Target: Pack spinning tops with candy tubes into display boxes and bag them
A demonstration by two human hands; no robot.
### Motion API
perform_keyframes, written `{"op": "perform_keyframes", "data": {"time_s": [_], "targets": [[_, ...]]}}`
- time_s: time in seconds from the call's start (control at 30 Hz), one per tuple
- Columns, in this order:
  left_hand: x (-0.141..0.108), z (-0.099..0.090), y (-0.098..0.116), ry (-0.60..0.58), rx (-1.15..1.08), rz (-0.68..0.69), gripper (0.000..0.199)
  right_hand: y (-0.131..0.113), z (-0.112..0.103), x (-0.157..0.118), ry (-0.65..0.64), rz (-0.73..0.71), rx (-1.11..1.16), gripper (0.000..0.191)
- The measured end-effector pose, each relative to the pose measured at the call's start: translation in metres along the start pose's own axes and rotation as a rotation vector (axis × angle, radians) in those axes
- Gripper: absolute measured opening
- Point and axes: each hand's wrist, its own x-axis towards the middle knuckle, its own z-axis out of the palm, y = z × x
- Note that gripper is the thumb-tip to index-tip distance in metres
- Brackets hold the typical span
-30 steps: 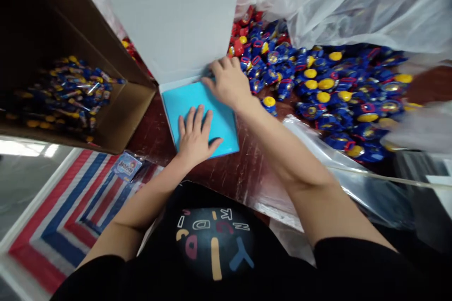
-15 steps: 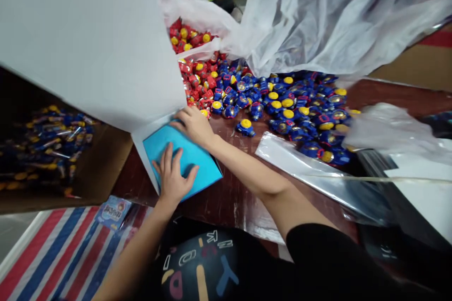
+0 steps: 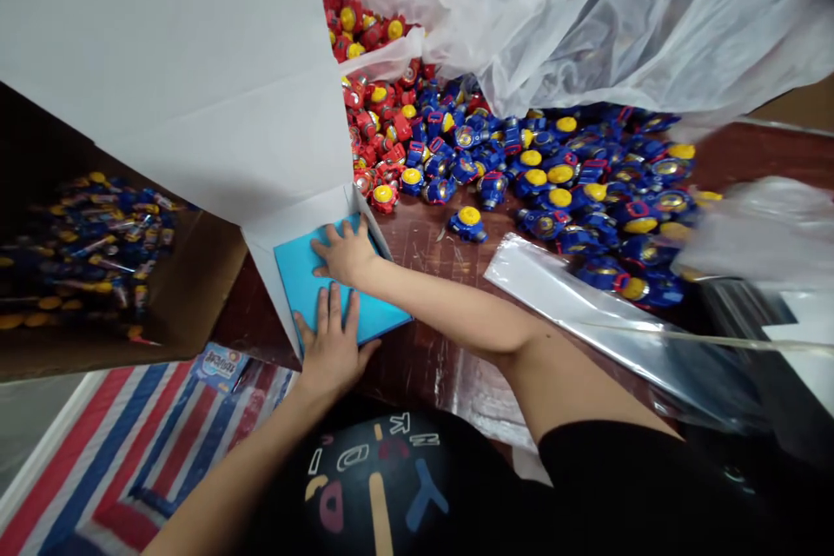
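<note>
A blue panel [image 3: 296, 265] lies inside a white box [image 3: 264, 274] whose large white lid [image 3: 215, 87] stands raised behind it. My left hand [image 3: 331, 347] rests on the panel's near edge with its fingers spread. Farther back on the panel, my right hand [image 3: 347, 254] lies flat, fingers apart, close to the box's right wall. Neither hand holds anything.
Red toys [image 3: 384, 130] and blue toys [image 3: 553, 182] are heaped on the dark table [image 3: 423, 365]. Clear plastic sleeves [image 3: 586, 321] lie at the right. At the left stands a cardboard box [image 3: 201, 287] of small colourful items. White plastic sheeting [image 3: 586, 26] hangs behind.
My right hand has moved from the box's back edge onto the panel. My left hand has shifted slightly right and nearer to me. The view has tilted down a little.
</note>
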Motion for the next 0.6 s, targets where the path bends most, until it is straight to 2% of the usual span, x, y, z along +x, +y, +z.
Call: {"op": "perform_keyframes", "data": {"time_s": [0.07,0.1,0.17,0.2,0.23,0.27,0.3,0.37,0.43,0.47,0.5,0.53,0.57,0.6], "targets": [[-0.005,0.004,-0.013,0.033,0.017,-0.014,0.08,0.013,-0.022,0.0,0.02,-0.113,0.023,0.043],[-0.009,0.005,-0.019,0.058,0.02,-0.035,0.077,0.024,-0.033,-0.003,0.087,-0.159,0.053,0.039],[-0.014,0.007,-0.025,0.084,0.007,-0.08,0.076,0.054,-0.05,-0.006,0.327,-0.172,0.135,0.042],[-0.014,0.007,-0.024,0.081,-0.015,-0.096,0.077,0.072,-0.054,-0.004,0.498,-0.094,0.184,0.045],[-0.012,0.006,-0.023,0.07,-0.047,-0.101,0.08,0.091,-0.054,0.002,0.574,-0.054,0.176,0.049],[-0.007,0.006,-0.021,0.059,-0.088,-0.099,0.084,0.11,-0.05,0.012,0.532,-0.063,0.141,0.062],[0.0,0.005,-0.022,0.057,-0.136,-0.092,0.089,0.126,-0.042,0.026,0.422,-0.112,0.104,0.072],[0.018,0.002,-0.033,0.103,-0.25,-0.05,0.095,0.152,-0.022,0.054,0.244,-0.161,0.032,0.068],[0.033,-0.005,-0.057,0.246,-0.414,0.017,0.079,0.171,-0.004,0.069,0.224,-0.189,0.029,0.06],[0.04,-0.01,-0.073,0.366,-0.49,0.016,0.064,0.18,0.002,0.069,0.24,-0.201,0.032,0.068],[0.046,-0.016,-0.093,0.508,-0.542,-0.031,0.051,0.187,0.006,0.066,0.281,-0.203,0.047,0.083],[0.053,-0.022,-0.115,0.644,-0.564,-0.132,0.043,0.194,0.008,0.059,0.336,-0.188,0.068,0.099],[0.063,-0.028,-0.14,0.763,-0.55,-0.302,0.038,0.198,0.009,0.051,0.401,-0.153,0.094,0.11],[0.074,-0.032,-0.167,0.829,-0.512,-0.493,0.036,0.201,0.008,0.042,0.477,-0.107,0.125,0.116]]}}
